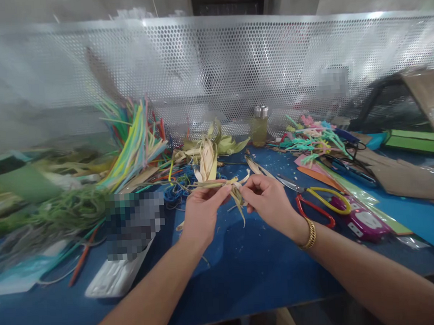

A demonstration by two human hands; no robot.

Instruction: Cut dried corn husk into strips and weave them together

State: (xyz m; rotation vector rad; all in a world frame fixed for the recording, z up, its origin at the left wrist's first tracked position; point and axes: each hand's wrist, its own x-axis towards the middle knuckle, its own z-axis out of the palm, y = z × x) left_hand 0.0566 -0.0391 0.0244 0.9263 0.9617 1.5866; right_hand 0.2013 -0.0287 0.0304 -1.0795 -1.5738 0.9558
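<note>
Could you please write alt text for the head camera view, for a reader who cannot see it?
A person's left hand and right hand pinch pale husk-like strips over a blue tabletop. Scissors with one yellow and one red handle lie to the right, and a bundle of colourful strands sits to the left. Behind runs a perforated metal panel.

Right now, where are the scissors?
In the head view, the scissors lie on the blue tabletop, just right of the right hand, handles beside the purple object.
</note>
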